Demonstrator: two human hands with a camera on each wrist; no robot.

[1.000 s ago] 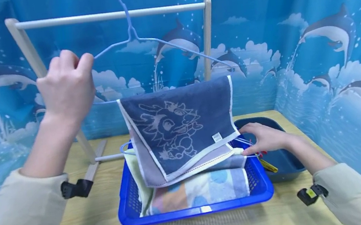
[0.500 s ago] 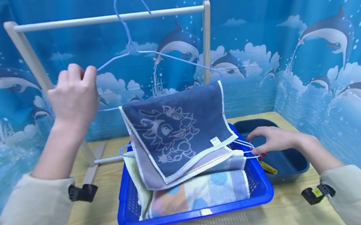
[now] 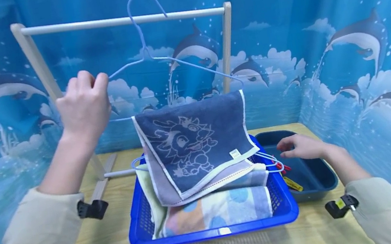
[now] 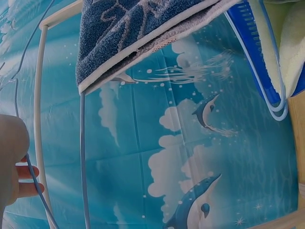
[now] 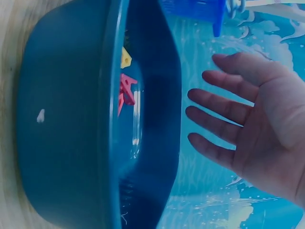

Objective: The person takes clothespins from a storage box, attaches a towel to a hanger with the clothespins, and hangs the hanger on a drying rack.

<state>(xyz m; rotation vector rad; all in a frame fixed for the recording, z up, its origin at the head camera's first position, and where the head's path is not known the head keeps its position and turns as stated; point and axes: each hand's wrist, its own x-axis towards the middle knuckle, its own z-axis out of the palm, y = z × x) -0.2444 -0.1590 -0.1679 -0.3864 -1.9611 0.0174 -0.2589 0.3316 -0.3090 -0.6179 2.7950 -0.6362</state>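
Note:
My left hand (image 3: 84,108) grips the left shoulder of a light blue wire hanger (image 3: 145,54), its fingers curled round the wire in the left wrist view. Over the hanger's lower bar drapes a folded dark blue towel (image 3: 194,142) with a pale cartoon outline and white edging. My right hand (image 3: 304,147) holds nothing, fingers spread and slightly bent in the right wrist view (image 5: 257,114). It hovers over a dark teal basin (image 3: 314,195). Red clothespins (image 5: 127,89) and a yellow clothespin (image 5: 125,58) lie inside the basin.
Beneath the hanging towel stands a blue plastic basket (image 3: 214,235) holding several folded towels (image 3: 232,205) and more hangers (image 3: 277,165), whose ends stick out over its sides. Behind is a wooden rack with a white top bar (image 3: 93,24). A dolphin-print curtain (image 3: 350,56) surrounds the wooden table.
My left hand has lowered the hanger, bringing its hook fully into view. My right hand has withdrawn rightward from the towel and hanger ends at the basket to over the basin.

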